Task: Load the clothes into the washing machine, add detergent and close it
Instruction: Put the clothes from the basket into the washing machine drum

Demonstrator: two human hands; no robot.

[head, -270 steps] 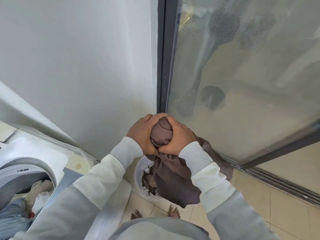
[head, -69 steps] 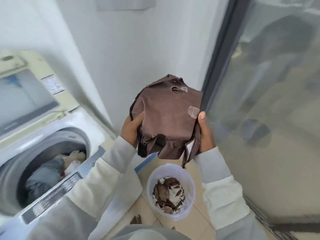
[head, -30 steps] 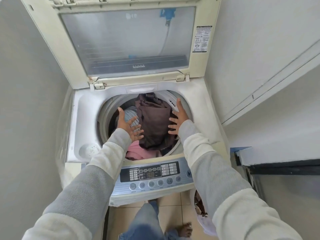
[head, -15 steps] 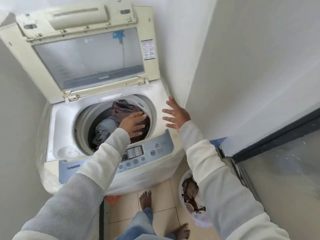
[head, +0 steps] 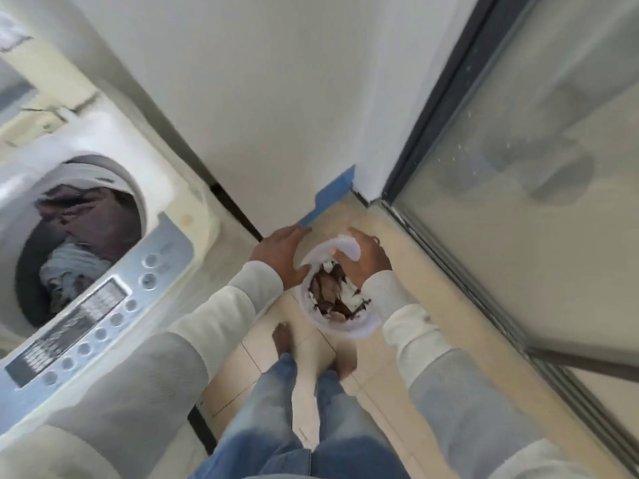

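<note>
Bucket (head: 345, 331) of clothes (head: 328, 292) on the floor beside the open washing machine (head: 176, 191).
Left hand (head: 278, 252) lies open against its side; right hand (head: 368, 259) covers the far rim, whether gripping I cannot tell.

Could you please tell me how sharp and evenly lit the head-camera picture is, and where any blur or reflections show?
Head view: motion blur smears the washing machine and its control panel; the left hand, the right hand and the bucket look somewhat sharper; the glass door shows hazy reflections; the light is soft, with no hard shadows.
</note>
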